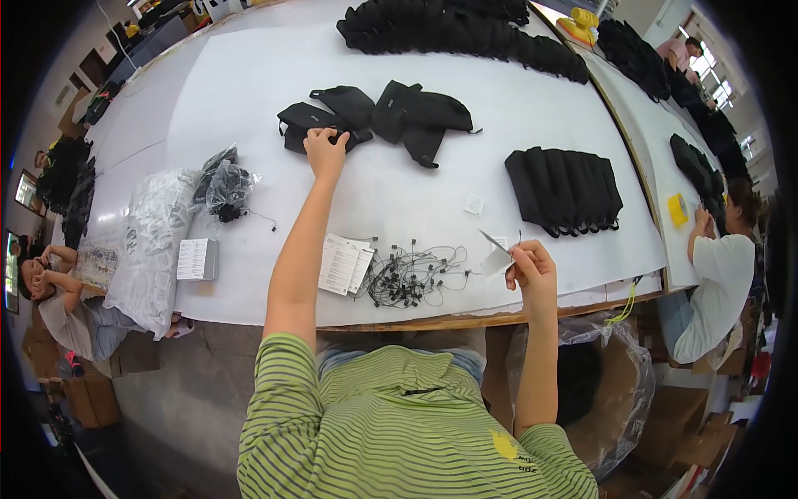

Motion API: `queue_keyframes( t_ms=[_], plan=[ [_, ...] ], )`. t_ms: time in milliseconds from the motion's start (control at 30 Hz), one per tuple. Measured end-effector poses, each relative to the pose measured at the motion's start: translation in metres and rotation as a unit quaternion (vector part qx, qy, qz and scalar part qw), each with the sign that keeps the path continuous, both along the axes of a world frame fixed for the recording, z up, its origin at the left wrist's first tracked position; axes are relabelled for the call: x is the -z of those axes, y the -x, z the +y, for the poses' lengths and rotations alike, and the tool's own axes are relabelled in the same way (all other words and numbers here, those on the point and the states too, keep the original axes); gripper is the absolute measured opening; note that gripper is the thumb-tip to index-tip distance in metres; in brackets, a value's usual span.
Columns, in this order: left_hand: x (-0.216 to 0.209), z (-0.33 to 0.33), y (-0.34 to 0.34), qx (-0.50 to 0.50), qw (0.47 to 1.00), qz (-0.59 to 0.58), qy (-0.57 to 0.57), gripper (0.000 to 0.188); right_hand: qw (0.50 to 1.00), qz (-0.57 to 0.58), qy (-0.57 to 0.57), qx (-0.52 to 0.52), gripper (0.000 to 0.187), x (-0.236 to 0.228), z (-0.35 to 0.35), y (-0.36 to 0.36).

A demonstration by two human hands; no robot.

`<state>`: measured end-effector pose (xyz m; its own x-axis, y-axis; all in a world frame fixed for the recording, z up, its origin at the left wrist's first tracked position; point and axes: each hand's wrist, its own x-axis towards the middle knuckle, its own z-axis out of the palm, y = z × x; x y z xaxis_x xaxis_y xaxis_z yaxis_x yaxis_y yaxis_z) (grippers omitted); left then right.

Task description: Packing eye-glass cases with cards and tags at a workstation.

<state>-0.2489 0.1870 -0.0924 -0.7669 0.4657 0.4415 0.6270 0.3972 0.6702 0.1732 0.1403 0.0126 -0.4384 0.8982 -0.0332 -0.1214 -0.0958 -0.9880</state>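
My left hand (pixel 327 151) reaches forward over the table, its fingers closed on the near edge of a black fabric piece (pixel 296 119). Two more black fabric pieces, one next to it (pixel 349 101) and one spread wider (pixel 420 116), lie beside and behind it. At the front edge, my right hand (pixel 532 264) is raised with thumb and fingers pinching a paper hang tag (pixel 499 259), a short dark cord end showing above the fingers. Between my arms lie a tangled heap of black tag cords (pixel 407 274) and a stack of white printed tags (pixel 339 264).
A row of black fabric pieces (pixel 565 190) lies right, a longer pile (pixel 457 29) at the back. Left are a clear plastic bag (pixel 154 233), a bag of black cords (pixel 226 187) and another tag stack (pixel 196 259). Co-workers sit left (pixel 62 299) and right (pixel 721 262).
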Motion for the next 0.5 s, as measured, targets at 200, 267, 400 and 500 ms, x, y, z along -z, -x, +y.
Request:
queue_keyframes(
  t_ms=[200,267,400,500],
  plan=[
    [-0.047,-0.048,-0.079,0.201,0.971,-0.132,-0.009,0.028,0.982,0.115,0.053,0.142,0.011,-0.002,0.03,0.004],
    [-0.057,-0.072,-0.097,0.294,0.933,-0.209,0.0,0.026,0.992,0.023,-0.036,0.118,0.012,-0.012,0.038,0.011],
    [-0.077,-0.101,-0.131,0.334,0.837,-0.433,-0.005,0.031,0.994,0.051,0.003,0.099,0.013,0.0,0.041,0.015],
    [-0.072,-0.114,-0.154,0.361,0.828,-0.428,-0.038,0.029,0.998,-0.019,-0.024,0.046,0.012,0.008,0.024,0.021]
  ],
)
